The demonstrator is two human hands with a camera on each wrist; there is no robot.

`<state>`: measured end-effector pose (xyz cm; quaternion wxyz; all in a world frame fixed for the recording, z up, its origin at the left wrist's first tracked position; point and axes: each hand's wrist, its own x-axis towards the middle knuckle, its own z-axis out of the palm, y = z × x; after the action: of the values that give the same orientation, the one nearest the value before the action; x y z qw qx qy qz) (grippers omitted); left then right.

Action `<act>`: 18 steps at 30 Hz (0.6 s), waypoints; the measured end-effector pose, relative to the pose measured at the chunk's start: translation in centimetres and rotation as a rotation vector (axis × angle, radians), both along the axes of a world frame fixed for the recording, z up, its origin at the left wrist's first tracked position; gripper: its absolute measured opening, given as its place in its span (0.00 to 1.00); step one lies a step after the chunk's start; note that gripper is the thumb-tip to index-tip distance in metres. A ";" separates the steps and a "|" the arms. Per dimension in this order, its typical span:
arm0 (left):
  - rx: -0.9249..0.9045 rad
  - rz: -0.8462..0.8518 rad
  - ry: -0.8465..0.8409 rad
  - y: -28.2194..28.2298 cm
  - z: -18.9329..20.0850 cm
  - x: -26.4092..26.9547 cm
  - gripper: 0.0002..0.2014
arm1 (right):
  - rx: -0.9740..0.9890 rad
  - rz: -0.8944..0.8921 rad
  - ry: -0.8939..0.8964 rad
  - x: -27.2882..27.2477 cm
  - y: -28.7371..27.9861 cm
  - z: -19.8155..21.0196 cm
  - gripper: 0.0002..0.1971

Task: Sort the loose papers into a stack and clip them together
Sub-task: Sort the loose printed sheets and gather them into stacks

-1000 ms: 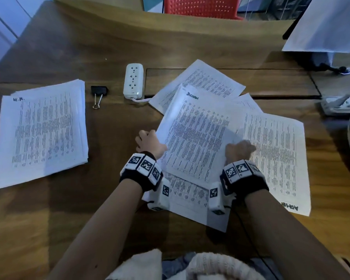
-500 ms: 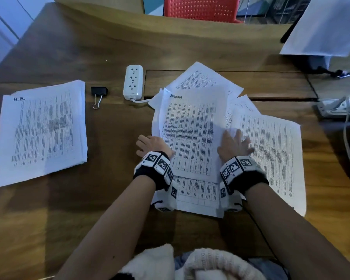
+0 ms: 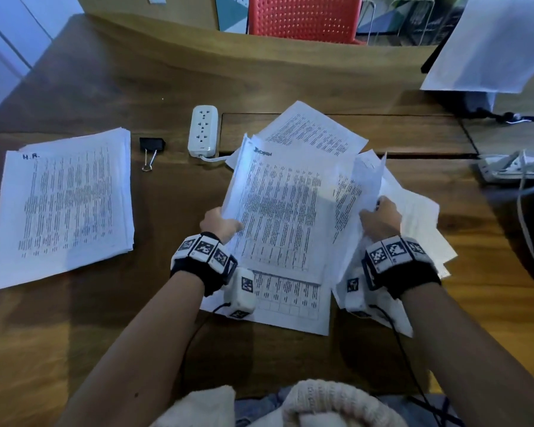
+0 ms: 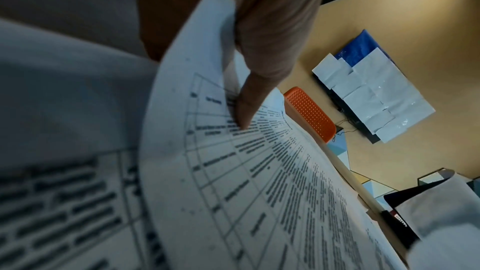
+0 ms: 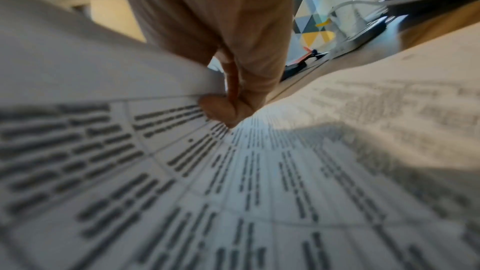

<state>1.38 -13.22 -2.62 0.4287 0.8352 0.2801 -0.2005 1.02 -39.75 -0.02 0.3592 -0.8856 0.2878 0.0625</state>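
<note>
Several loose printed papers (image 3: 290,211) lie overlapped in front of me on the wooden table (image 3: 136,318). My left hand (image 3: 221,224) pinches the left edge of the top sheets (image 4: 233,171), thumb on the print. My right hand (image 3: 379,218) grips the right edge of lifted, curling sheets (image 5: 130,73), thumb pressed against them. A squared stack of papers marked "H.R." (image 3: 65,204) rests at the left. A black binder clip (image 3: 151,144) lies beside that stack, untouched.
A white power strip (image 3: 203,131) lies behind the papers, its cord running under them. Another strip with cables (image 3: 512,167) sits at the right edge. A white sheet hangs over a dark device (image 3: 490,47) at the back right. A red chair (image 3: 302,16) stands beyond the table.
Both hands went from pressing flat on the spread sheets to gripping their side edges. The sheets were drawn together and their right side now lifts off the table.
</note>
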 end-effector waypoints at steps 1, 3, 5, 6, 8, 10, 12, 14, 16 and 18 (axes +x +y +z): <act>-0.018 0.001 -0.013 0.1 -0.1 -0.2 0.20 | 0.052 0.039 -0.045 0.1 1.1 0.7 0.06; -0.072 0.013 -0.004 -0.2 -0.2 -0.3 0.18 | 0.187 0.125 -0.117 0.2 4.2 1.3 0.04; -0.170 0.075 0.039 -0.7 0.4 -0.4 0.22 | 0.401 0.205 -0.097 -0.1 7.6 1.5 0.05; -0.229 0.129 0.079 -0.8 0.6 -0.2 0.29 | 0.513 0.240 -0.043 -0.2 8.9 1.5 0.12; -0.354 0.199 0.153 -0.2 -2.1 0.9 0.49 | 0.578 0.331 0.093 -0.5 10.7 0.9 0.27; -0.391 0.215 0.167 0.1 -3.3 1.2 0.65 | 0.534 0.374 0.133 -0.6 11.3 0.1 0.30; -0.254 0.085 0.116 -0.8 -0.5 0.0 0.55 | 0.458 0.441 0.117 -0.5 10.8 -0.6 0.26; -0.087 -0.017 0.071 -1.4 0.3 -0.6 0.40 | 0.250 0.403 0.056 0.0 9.2 -1.3 0.19; 0.008 -0.046 0.048 -1.7 -0.5 -0.6 0.36 | -0.008 0.145 0.068 0.5 6.7 -1.6 0.21; 0.022 -0.043 0.037 -1.8 -1.0 -0.5 0.36 | -0.183 -0.128 0.150 0.4 4.1 -1.9 0.30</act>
<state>0.85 -14.98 -3.57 0.4097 0.8420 0.2720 -0.2218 1.42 -35.64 -1.91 0.2576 -0.8872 0.3744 0.0790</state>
